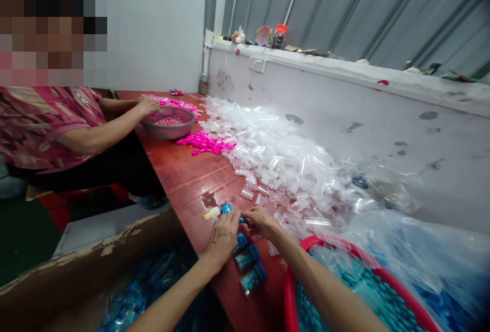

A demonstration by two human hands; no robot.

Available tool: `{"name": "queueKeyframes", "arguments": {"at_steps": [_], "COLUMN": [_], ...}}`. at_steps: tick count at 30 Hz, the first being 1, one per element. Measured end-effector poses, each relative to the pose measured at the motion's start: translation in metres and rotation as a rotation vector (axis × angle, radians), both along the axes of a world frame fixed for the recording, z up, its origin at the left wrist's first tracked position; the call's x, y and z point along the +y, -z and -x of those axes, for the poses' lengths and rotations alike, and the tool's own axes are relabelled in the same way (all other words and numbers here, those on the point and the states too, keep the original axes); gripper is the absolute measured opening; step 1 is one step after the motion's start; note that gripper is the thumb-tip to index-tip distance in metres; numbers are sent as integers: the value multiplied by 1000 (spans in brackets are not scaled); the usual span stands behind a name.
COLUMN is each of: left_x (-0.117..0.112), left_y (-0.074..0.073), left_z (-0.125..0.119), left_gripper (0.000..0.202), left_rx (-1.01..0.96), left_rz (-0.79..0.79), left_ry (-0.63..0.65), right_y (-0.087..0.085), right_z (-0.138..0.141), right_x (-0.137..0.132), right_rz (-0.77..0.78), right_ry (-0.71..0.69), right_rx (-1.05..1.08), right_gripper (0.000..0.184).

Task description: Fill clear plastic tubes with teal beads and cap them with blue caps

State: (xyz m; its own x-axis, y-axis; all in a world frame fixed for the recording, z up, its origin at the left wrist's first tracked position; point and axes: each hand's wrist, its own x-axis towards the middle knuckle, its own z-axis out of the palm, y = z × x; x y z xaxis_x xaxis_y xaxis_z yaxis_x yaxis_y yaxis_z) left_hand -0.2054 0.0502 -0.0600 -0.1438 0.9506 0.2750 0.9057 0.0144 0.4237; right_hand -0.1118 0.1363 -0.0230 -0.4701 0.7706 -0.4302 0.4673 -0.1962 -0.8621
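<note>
Red plastic at the near right: a basin [290,291] is filled with teal beads [383,291], partly covered by clear film. At the near left, blue pieces [126,301] are heaped inside a torn-edged cardboard box [90,250]. Between the two, small clear containers with blue caps [252,278] are laid in a row on the reddish table [187,189].

Just beyond the row, a small blue piece [242,220] is held between the hands. By the right hand [260,221] it is pinched, thumb and fingertips drawn together. The fingers of the left hand [224,232] are bent and kept side by side — what is gripped beneath them cannot be told. Past them, another blue cap [226,209] and a yellowish piece [212,213] are seen lying close together.

Farther off, clear plastic tubes [264,143] are piled along the wall, bordered by bright pink pieces [206,142]. A grey bowl [164,130] of pink beads is set at the table edge — a co-worker's hand [149,104] is placed at its rim. Against the wall, an orange-lidded jar [279,37] is stood on a ledge [329,66].
</note>
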Motion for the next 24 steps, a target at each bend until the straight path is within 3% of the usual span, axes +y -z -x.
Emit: {"name": "queueKeyframes", "arguments": {"at_steps": [2, 6, 8, 10, 15, 21, 24], "left_x": [0, 1, 0, -2, -16, -31, -34], "left_y": [-4, -7, -7, -9, -23, -29, -29], "left_z": [3, 3, 0, -5, -21, -27, -27], "left_gripper": [30, 18, 17, 19, 16, 41, 45], "left_rx": [-185, -870, -1180, -1354, -1275, -1321, -1446], "left_rz": [-70, -90, -47, -13, -53, -87, -52], "left_ry": [12, -83, -95, -60, 67, 101, 203], "right_y": [-11, -28, -30, -29, -33, -53, -57], "right_z": [-2, -16, -25, -33, -41, -51, -55], "right_x": [-4, -16, -23, -31, -55, -73, -79], "right_rz": [-49, -210, -282, -394, -689, -749, -750], "right_ry": [34, 115, 92, 26, -63, -416, -519], "right_rx": [61, 159, 145, 91, -94, -264, -364], "right_gripper": [29, 29, 32, 32, 31, 79, 96]}}
